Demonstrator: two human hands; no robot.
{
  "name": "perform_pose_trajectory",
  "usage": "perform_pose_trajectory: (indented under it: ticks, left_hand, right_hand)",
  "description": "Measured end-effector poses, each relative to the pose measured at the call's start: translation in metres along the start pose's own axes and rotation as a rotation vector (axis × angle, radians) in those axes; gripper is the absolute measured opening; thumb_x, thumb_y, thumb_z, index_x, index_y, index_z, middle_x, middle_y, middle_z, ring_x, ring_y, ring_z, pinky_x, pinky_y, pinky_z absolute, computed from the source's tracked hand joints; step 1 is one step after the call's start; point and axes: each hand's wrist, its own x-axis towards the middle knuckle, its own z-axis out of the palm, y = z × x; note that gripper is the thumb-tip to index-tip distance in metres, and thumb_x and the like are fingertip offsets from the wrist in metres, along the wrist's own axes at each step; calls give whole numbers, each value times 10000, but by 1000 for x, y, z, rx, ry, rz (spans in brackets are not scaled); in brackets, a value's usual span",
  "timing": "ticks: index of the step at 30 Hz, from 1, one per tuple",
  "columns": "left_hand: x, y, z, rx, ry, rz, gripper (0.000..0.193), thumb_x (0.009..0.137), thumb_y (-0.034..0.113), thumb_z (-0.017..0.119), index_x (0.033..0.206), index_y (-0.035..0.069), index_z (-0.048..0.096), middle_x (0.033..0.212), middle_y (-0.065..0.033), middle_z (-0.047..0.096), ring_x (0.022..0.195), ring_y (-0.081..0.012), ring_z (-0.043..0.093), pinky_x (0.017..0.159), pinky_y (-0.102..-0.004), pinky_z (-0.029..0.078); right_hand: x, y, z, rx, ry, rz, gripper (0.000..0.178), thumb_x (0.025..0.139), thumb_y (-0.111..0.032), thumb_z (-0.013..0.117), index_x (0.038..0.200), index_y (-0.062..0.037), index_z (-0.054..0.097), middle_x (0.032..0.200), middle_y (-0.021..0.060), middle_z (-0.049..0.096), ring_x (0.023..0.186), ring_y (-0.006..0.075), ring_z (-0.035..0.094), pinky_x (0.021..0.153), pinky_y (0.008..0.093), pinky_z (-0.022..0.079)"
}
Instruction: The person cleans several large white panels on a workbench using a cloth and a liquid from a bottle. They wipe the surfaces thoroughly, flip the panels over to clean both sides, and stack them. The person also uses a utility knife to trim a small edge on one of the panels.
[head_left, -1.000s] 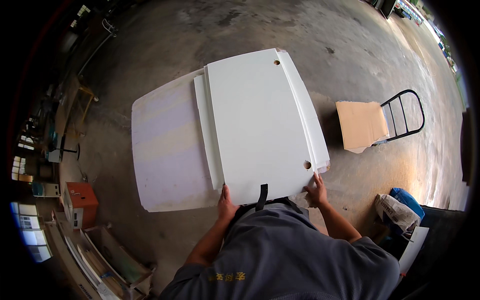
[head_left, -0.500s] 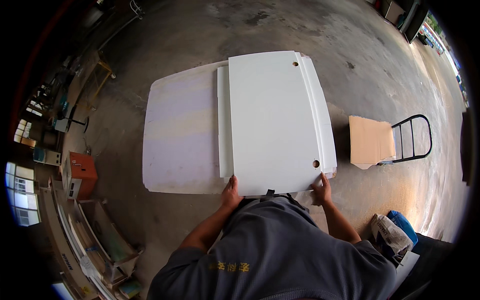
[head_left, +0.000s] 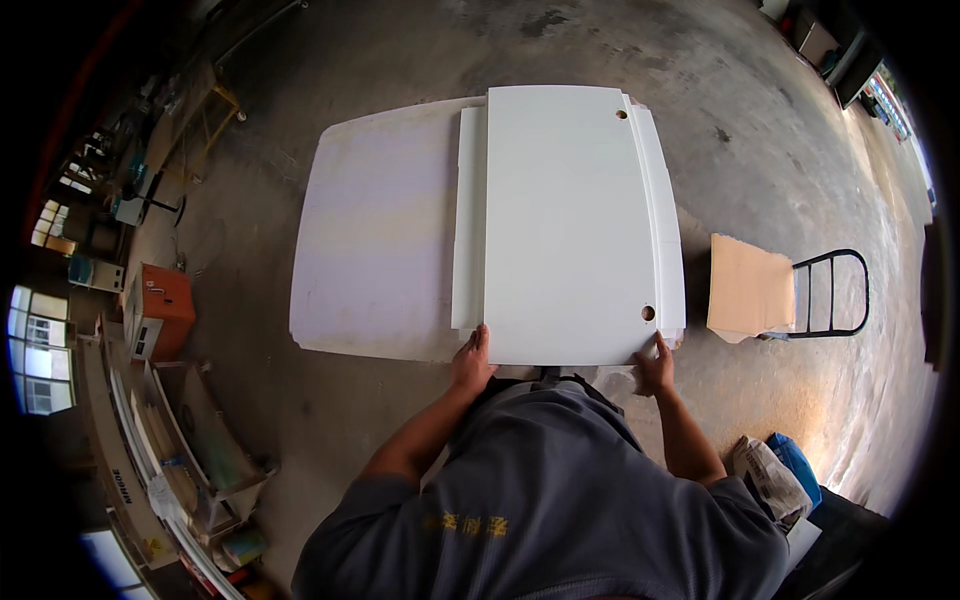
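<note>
A large white panel, with two round holes near its right edge, lies on top of other white boards. Their edges show as a strip on the left and another on the right. Beneath them is a wide, pale lilac, scuffed tabletop. My left hand grips the panel at its near left corner, thumb on top and fingers under the edge. At the near right corner my right hand holds it likewise, close to one hole. The undersides of both grips are hidden.
To the right stands a black-handled cart with tan cardboard on it. Sacks lie at the lower right. An orange box and a wooden crate of offcuts are on the left, on a concrete floor.
The panel and tabletop appear slightly higher and farther right in the picture, with the surroundings shifting too. Both hands keep their grip at the near corners.
</note>
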Motion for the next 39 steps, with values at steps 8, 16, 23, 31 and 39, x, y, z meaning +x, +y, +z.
perform_pose_trajectory:
  ticks: [8,16,23,31,39]
  left_hand:
    - [-8,-7,11,-302,227,-308,835,799,400,877,1411,-12,489,1443,-202,575,1271,-344,606,1025,-424,515]
    - [-10,-34,36,-1077,-50,-634,490,915,422,809,1027,-50,742,876,-65,752,693,-124,708,633,-275,585]
    - [-15,-52,31,-948,-102,-514,509,930,479,772,930,-29,731,774,-76,738,645,-139,699,622,-294,573]
    - [47,-54,-63,-454,-901,-276,519,996,450,679,1026,-66,721,819,-109,743,671,-174,716,618,-300,595]
    - [-4,53,-171,-1049,-1470,282,525,1030,401,675,1339,-14,585,1164,-79,690,1060,-159,671,936,-336,545]
  right_hand:
    - [3,32,-3,384,-54,293,594,991,-324,723,1430,12,506,1255,173,683,1075,253,668,881,385,545]
    - [-6,2,-11,636,-169,487,362,1021,-405,678,1195,-89,637,879,-42,600,674,65,502,577,249,437]
    - [-9,-2,3,710,-158,509,397,1021,-404,683,1227,-71,616,936,-1,677,769,104,628,679,295,540]
    - [-95,-10,38,616,360,699,612,1025,-493,641,1318,41,589,1181,162,693,964,234,676,812,382,570]
    - [-276,-290,107,1401,399,389,447,1035,-169,645,1425,-17,490,1288,122,653,1111,217,680,948,366,595]
